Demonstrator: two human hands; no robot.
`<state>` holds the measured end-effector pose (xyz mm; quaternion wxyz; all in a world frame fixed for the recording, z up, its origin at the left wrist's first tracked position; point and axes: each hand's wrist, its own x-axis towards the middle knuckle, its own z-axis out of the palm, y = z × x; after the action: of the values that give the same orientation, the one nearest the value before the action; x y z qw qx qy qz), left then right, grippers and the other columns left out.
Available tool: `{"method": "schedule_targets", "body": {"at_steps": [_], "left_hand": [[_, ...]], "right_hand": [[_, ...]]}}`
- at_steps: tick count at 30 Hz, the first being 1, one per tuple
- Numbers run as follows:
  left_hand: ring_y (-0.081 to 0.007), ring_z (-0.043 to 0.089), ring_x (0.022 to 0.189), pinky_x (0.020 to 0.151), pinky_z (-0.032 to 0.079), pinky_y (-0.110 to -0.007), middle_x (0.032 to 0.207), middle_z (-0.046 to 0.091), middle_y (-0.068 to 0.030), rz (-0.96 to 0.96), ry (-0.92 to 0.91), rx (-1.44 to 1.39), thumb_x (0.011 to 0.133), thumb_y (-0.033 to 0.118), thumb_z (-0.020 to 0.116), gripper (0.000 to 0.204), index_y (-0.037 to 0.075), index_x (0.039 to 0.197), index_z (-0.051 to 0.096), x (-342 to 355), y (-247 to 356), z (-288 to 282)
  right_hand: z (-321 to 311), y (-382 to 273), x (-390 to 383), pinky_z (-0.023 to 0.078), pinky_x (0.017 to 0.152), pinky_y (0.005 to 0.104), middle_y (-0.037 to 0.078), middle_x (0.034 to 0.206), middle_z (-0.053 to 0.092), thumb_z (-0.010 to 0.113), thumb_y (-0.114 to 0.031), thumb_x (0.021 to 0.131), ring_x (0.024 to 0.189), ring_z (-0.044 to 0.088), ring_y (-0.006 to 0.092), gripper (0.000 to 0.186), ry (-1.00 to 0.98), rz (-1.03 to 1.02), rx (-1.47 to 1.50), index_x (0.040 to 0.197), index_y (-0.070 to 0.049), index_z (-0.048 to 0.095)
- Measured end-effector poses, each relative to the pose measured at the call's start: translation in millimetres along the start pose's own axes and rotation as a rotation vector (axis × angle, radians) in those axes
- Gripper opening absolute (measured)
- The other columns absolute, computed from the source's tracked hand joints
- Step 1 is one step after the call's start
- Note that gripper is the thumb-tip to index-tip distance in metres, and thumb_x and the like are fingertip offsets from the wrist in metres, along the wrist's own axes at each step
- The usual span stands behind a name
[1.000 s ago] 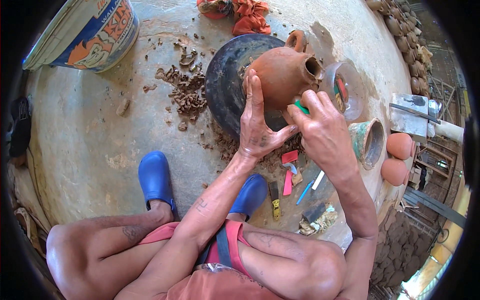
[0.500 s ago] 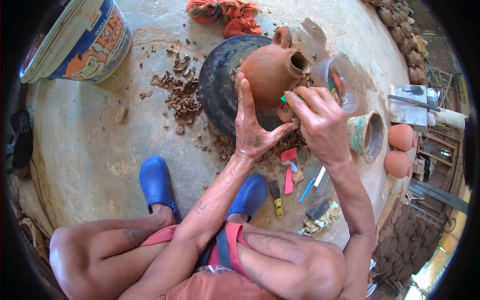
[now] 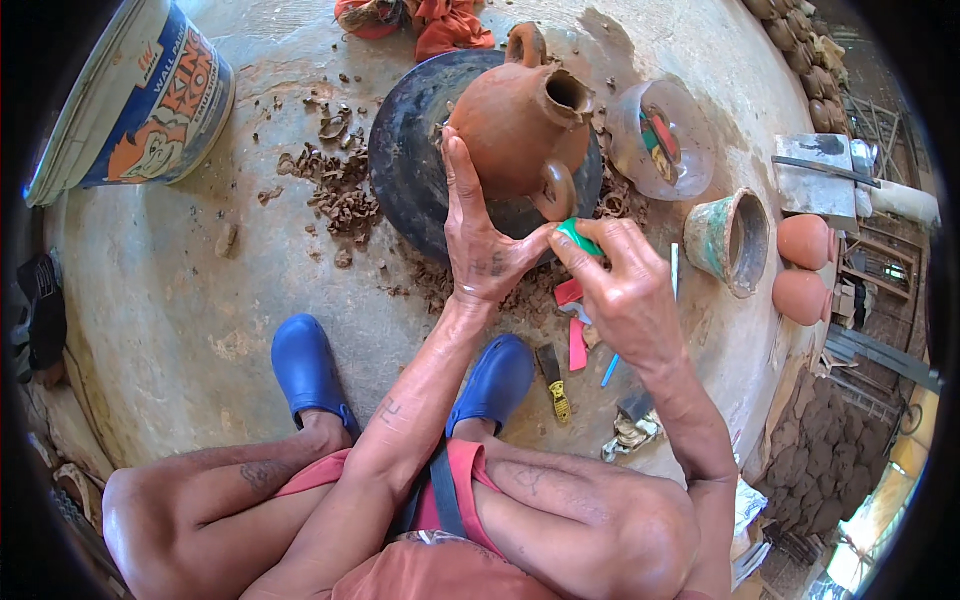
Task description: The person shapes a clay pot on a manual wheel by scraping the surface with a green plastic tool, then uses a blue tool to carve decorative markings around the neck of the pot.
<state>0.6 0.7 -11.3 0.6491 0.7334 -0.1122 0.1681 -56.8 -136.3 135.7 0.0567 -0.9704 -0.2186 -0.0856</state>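
A terracotta clay jug (image 3: 520, 125) lies tilted on a dark round turntable (image 3: 410, 170), its open mouth pointing up and to the right, one loop handle facing the potter and a second at the far side. The left hand (image 3: 480, 235) is flat against the jug's belly, fingers spread and straight, apparently to brace the soft pot so it does not roll. The right hand (image 3: 615, 290) pinches a small green tool (image 3: 578, 238) between thumb and fingertips, its grip closed tight on it just below the near handle, seemingly to work the clay there.

Brown clay trimmings (image 3: 335, 185) lie scattered left of the wheel and under the hands, probably shaved from the pot. Within reach on the right sit one clear plastic tub (image 3: 690, 150) holding red and green tools, and one green-stained cup (image 3: 735, 240) on its side. Red scraps, a blue stick and a yellow-handled knife (image 3: 553, 380) lie on the concrete floor (image 3: 160, 300) near the right hand.

Two blue clogs (image 3: 305, 365) are planted below the wheel, the potter squatting over the work. One large paint bucket (image 3: 150, 95) lies at upper left, an orange rag (image 3: 440, 20) beyond the wheel, and two small round clay pots (image 3: 805, 270) at the far right.
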Motion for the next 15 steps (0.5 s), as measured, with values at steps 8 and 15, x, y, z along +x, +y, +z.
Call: {"method": "schedule_targets", "body": {"at_steps": [8,15], "left_hand": [[-0.047,0.017,0.164,0.132,0.026,-0.052,0.177,0.013,-0.0289,0.035,-0.034,0.014,0.068,0.047,0.101,0.149,0.013,0.174,0.003,-2,-9,-3],[-0.0376,0.029,0.162,0.131,0.029,-0.048,0.176,0.022,-0.0274,0.086,-0.023,0.087,0.069,0.035,0.102,0.149,0.01,0.174,0.0,5,-6,-1]], "right_hand": [[7,14,41,0.062,0.075,0.038,0.011,0.105,0.068,0.073,-0.007,0.083,0.097,0.069,0.0286,0.035,0.117,-0.051,-0.09,0.118,-0.001,0.077],[27,-1,-3,0.062,0.074,0.0365,0.012,0.103,0.066,0.073,-0.007,0.082,0.095,0.067,0.0283,0.032,0.177,0.027,-0.048,0.111,0.004,0.077]]}}
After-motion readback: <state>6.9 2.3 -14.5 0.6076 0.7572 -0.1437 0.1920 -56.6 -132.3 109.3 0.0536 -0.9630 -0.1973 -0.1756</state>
